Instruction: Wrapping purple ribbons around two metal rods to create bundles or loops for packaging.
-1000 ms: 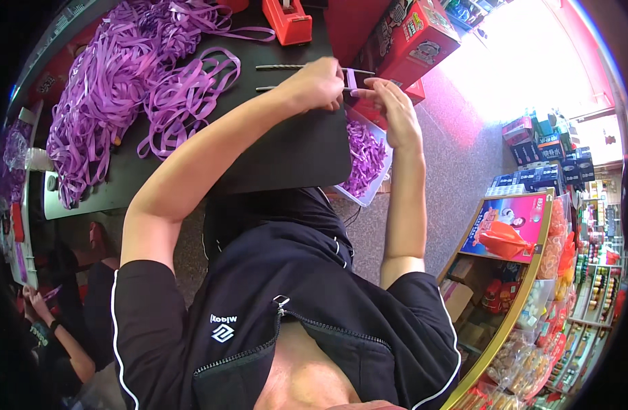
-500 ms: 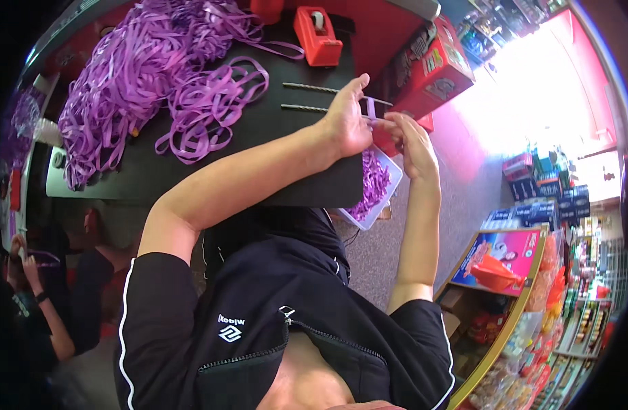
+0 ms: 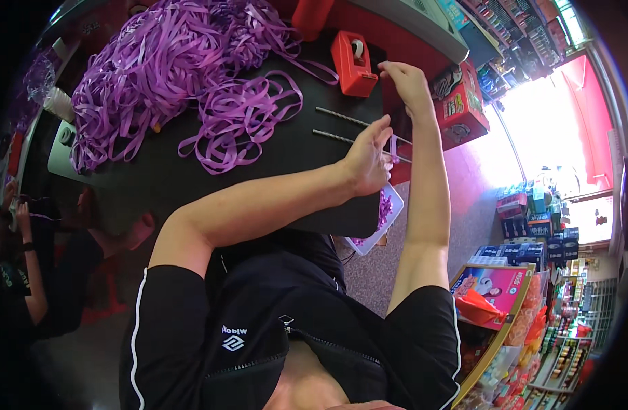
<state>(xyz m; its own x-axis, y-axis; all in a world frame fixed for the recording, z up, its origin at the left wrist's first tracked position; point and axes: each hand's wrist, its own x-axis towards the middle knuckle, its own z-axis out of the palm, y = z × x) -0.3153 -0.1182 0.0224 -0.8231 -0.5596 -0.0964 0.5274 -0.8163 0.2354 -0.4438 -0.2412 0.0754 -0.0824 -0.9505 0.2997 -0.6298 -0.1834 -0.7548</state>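
Note:
Two thin twisted metal rods [image 3: 338, 137] lie side by side and reach past the right end of the black table. A band of purple ribbon [image 3: 393, 146] is wrapped across them. My left hand [image 3: 367, 158] is at this band, thumb raised and the other fingers curled round the ribbon, partly hidden. Beyond it, my right hand [image 3: 410, 83] is stretched out with nothing visible in it. Its fingertips are close to the red tape dispenser [image 3: 355, 65], which carries a roll of clear tape. Whether they touch it I cannot tell.
A big heap of purple ribbon [image 3: 157, 75] covers the table's left part, with a looser pile [image 3: 249, 123] beside it. Below the table's right end stands a clear bin [image 3: 389, 219] of purple pieces. A red box [image 3: 461, 109] is at right; another person [image 3: 27, 253] sits far left.
My right hand has left the ribbon band and moved up and away to the tape dispenser. My left hand stays at the rods. The whole view has shifted.

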